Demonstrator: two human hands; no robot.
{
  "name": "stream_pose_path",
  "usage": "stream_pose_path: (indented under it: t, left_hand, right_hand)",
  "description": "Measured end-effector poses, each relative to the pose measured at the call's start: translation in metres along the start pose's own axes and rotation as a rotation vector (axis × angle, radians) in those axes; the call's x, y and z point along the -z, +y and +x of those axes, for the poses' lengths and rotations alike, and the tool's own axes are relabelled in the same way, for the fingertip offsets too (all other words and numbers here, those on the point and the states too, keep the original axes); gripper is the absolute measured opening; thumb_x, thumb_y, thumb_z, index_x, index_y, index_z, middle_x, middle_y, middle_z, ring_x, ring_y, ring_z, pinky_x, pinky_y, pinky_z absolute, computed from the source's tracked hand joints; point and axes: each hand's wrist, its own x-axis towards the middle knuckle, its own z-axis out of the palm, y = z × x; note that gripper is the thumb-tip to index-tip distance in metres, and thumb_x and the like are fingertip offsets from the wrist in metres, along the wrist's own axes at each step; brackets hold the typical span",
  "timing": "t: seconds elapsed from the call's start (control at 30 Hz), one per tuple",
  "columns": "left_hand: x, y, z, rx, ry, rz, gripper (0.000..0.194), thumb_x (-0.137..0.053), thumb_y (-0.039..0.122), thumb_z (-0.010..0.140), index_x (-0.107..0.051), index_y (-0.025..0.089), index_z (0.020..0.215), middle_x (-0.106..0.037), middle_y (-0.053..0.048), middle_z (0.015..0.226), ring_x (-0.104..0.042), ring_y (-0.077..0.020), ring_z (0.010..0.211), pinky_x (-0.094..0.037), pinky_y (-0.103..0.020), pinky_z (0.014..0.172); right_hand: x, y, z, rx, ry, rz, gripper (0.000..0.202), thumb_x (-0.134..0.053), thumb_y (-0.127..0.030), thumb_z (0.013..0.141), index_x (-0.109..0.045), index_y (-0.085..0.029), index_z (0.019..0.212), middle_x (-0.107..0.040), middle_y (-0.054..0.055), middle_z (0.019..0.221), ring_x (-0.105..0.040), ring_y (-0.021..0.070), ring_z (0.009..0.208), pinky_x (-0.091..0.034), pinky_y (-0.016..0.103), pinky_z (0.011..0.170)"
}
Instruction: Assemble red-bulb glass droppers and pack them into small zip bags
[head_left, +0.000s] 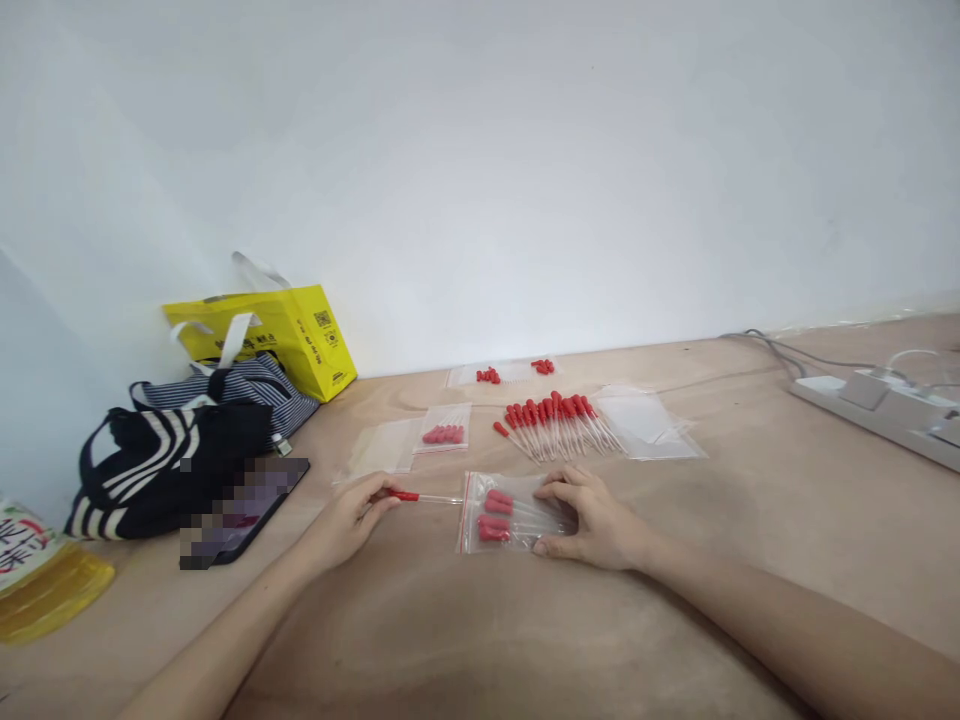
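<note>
Between the thumb and fingers of my left hand [360,515] is the red bulb of a dropper [420,497]. Its clear tube points right, the tip at the mouth of a clear zip bag [470,500]. Several red-bulbed droppers lie inside that bag, bulbs toward the left. My right hand [592,520] grips the bag's right end, thumb below and fingers above. Beyond it, a row of loose droppers [559,425] is spread on the table [465,640], bulbs pointing away. A second zip bag [444,430] with several droppers lies behind the left one.
Flat clear bags [645,420] lie right of the loose droppers, and others [382,447] lie left. Red bulbs [487,376] sit near the wall. At left are a yellow bag [300,330], a black bag [180,450], a phone [262,510] and a bottle [52,590]. A power strip [847,400] is at right.
</note>
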Motion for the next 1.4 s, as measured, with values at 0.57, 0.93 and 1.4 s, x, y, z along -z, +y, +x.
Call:
stream_pose_path:
  t: [0.57, 0.93, 1.4]
  left_hand:
    - [0.010, -0.008, -0.008, 0.078, 0.078, -0.090, 0.022, -0.044, 0.035, 0.078, -0.058, 0.018, 0.081, -0.065, -0.003, 0.078, -0.059, -0.0170, 0.072, -0.045, -0.024, 0.063]
    - [-0.009, 0.010, 0.012, 0.023, -0.067, -0.189, 0.023, -0.041, 0.032, 0.081, -0.058, 0.018, 0.085, -0.064, -0.004, 0.086, -0.057, -0.0166, 0.081, -0.045, -0.027, 0.072]
    - [-0.020, 0.023, 0.019, 0.056, -0.126, -0.323, 0.017, -0.050, 0.030, 0.075, -0.059, 0.018, 0.082, -0.064, -0.002, 0.082, -0.058, -0.0164, 0.077, -0.045, -0.029, 0.071]
  right_hand:
    - [0.002, -0.002, 0.000, -0.006, -0.008, 0.008, 0.052, -0.065, -0.050, 0.060, -0.058, -0.018, 0.100, -0.052, 0.008, 0.101, -0.046, 0.0220, 0.094, -0.036, 0.036, 0.082]
    - [0.002, 0.000, 0.001, 0.010, -0.013, 0.003, 0.052, -0.065, -0.050, 0.059, -0.059, -0.020, 0.101, -0.052, 0.007, 0.103, -0.047, 0.0220, 0.095, -0.036, 0.036, 0.083]
    - [0.002, -0.001, 0.000, 0.029, -0.008, 0.002, 0.051, -0.065, -0.051, 0.060, -0.058, -0.021, 0.101, -0.052, 0.007, 0.104, -0.046, 0.0228, 0.095, -0.035, 0.037, 0.083]
